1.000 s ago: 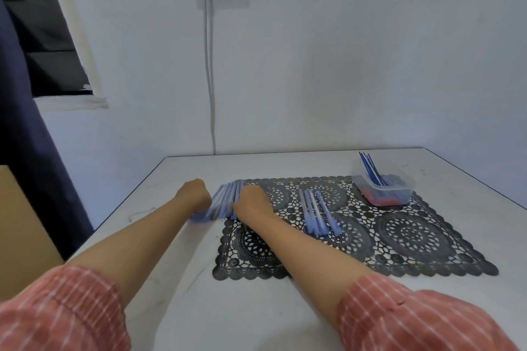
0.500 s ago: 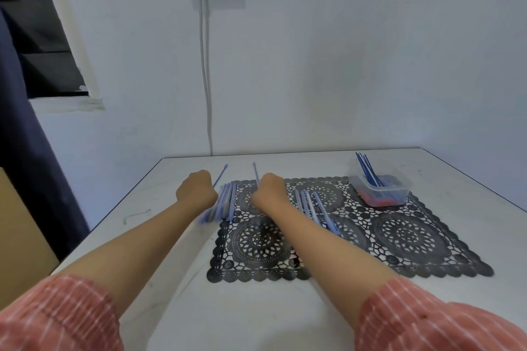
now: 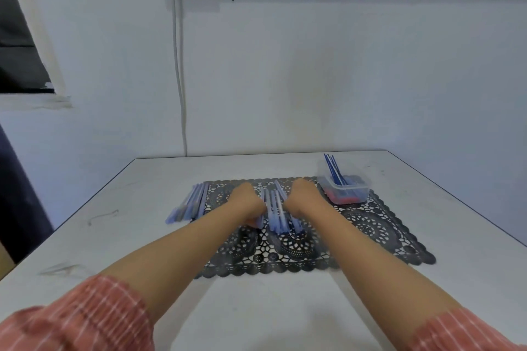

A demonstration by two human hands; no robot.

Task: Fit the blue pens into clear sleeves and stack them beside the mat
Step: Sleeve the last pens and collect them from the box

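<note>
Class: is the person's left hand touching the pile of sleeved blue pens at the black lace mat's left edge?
Apart. The head view shows black lace mat between the left hand and the pile of sleeved blue pens.

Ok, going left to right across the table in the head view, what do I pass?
pen stack → left hand → pen bundle → right hand → plastic tub

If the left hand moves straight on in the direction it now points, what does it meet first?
Probably the loose pens on the mat, just right of the left hand, which points forward and rightward. Depth is unclear; it could pass above them.
</note>
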